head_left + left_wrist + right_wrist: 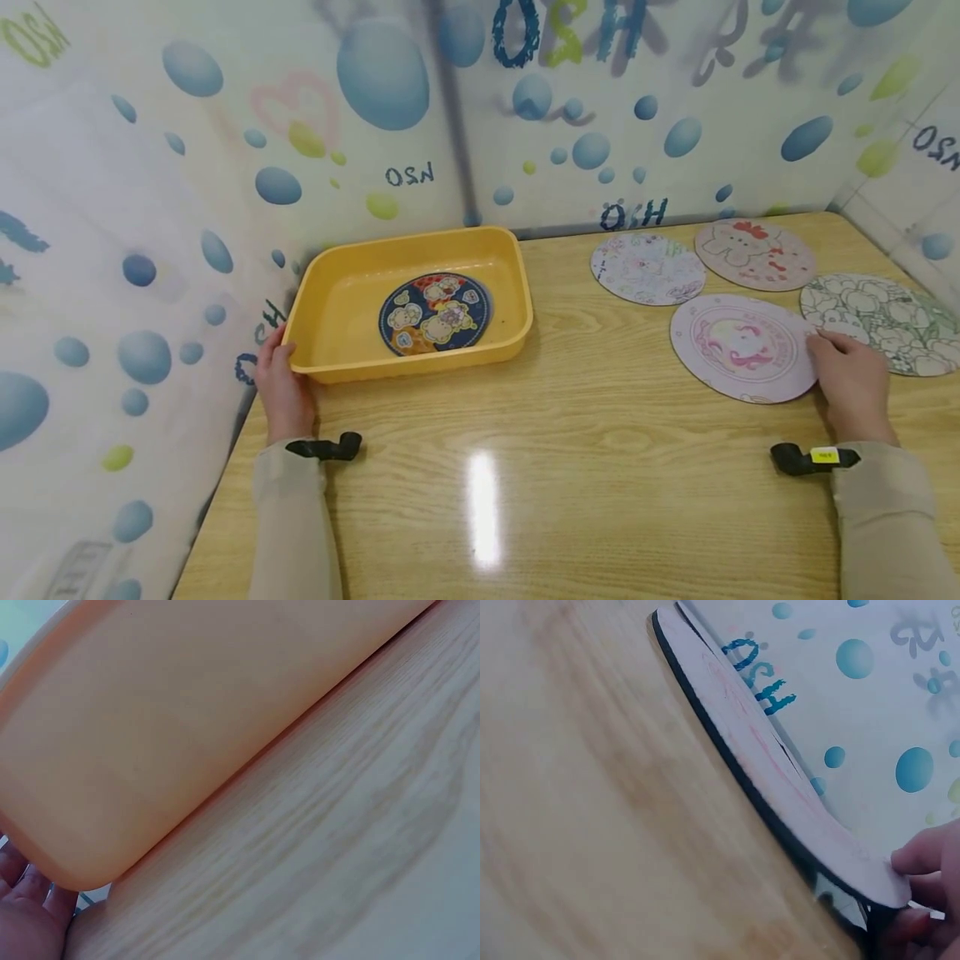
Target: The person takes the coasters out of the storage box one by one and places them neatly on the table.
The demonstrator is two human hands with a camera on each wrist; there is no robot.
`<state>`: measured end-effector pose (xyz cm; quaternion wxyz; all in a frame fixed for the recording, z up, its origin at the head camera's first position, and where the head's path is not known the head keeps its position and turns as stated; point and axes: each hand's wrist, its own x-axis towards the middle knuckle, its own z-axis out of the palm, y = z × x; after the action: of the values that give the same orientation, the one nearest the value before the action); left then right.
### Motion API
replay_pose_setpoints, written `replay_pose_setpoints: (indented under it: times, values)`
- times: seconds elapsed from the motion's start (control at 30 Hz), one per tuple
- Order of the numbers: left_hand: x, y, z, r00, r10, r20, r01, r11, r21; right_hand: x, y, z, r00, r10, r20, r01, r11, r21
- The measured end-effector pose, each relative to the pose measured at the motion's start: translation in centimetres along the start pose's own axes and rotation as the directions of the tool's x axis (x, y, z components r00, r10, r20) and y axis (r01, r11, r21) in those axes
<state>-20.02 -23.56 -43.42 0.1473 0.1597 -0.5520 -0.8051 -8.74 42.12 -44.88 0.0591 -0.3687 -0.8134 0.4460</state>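
Observation:
My left hand [283,387] holds the front left corner of a yellow plastic tray [337,367]; in the left wrist view its fingers [30,889] lie against the outside wall. Inside the tray lies a dark blue round mouse pad [435,312] with cartoon animals. With thumb and fingers, my right hand [855,387] pinches the right edge of a pale pink round mouse pad [742,346] with a unicorn-like print. The right wrist view shows this pad's black underside edge, bent and lifted off the table at the pinched end.
Behind the pinched pad lie a white scribble-patterned pad [648,267] and a pink pad with a red-bowed cartoon [753,254]. A green-and-white patterned pad [885,325] is at the right. Bubble-printed curtains [570,125] border the wooden table [600,483].

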Motion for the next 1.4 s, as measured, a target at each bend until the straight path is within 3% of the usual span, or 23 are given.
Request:
replay_pose_setpoints:
  times: [0.17,0.3,0.5,0.7,0.87,0.93,1.03,1.1,1.13,1.17,1.37,1.4]
  values:
    - [0.0,0.1,-0.1,1.0,0.0,-0.002,0.0,1.0,0.013,-0.3,-0.1,-0.2,0.999,0.005,-0.038,-0.001,0.994,0.113]
    - [-0.1,0.1,-0.3,1.0,-0.009,-0.004,0.009,1.0,-0.008,-0.3,-0.3,-0.2,0.997,0.036,-0.064,-0.016,0.956,0.292]
    - [0.0,0.1,-0.5,1.0,-0.007,-0.01,0.006,1.0,-0.008,-0.3,-0.4,-0.4,0.996,0.067,-0.053,-0.024,0.818,0.575]
    - [-0.1,0.2,-0.6,1.0,0.007,-0.007,-0.007,1.0,0.001,-0.4,-0.4,-0.4,0.997,0.059,-0.056,-0.009,0.764,0.646]
    - [-0.1,0.2,-0.6,1.0,0.008,-0.012,-0.008,1.0,0.003,-0.4,-0.5,-0.2,0.995,0.059,-0.086,0.02,0.702,0.712]
    - [-0.1,0.3,-0.6,1.0,0.007,-0.014,-0.007,1.0,0.01,-0.5,-0.6,0.0,0.992,0.061,-0.107,0.04,0.663,0.748]
    - [-0.1,0.3,-0.6,1.0,0.015,-0.011,-0.015,1.0,0.014,-0.9,-1.0,0.1,0.992,0.045,-0.118,0.072,0.565,0.822]
    - [-0.1,0.3,-0.5,1.0,0.015,-0.005,-0.015,1.0,0.013,-1.3,-1.5,0.3,0.992,0.004,-0.123,0.104,0.507,0.855]
    - [-0.1,0.2,-0.5,1.0,0.016,0.0,-0.016,1.0,0.013,-1.6,-1.7,0.5,0.992,-0.028,-0.122,0.12,0.495,0.861]
    - [-0.1,0.2,-0.5,1.0,0.017,0.003,-0.017,1.0,0.011,-1.9,-2.0,0.6,0.991,-0.062,-0.121,0.136,0.492,0.86]
    - [0.0,-0.1,-0.2,1.0,0.021,0.009,-0.021,1.0,-0.002,-3.9,-4.4,2.9,0.956,-0.264,-0.124,0.255,0.553,0.793]
    - [0.0,-0.1,-0.1,1.0,0.021,0.008,-0.021,1.0,-0.006,-4.1,-4.8,3.3,0.95,-0.289,-0.121,0.269,0.552,0.79]
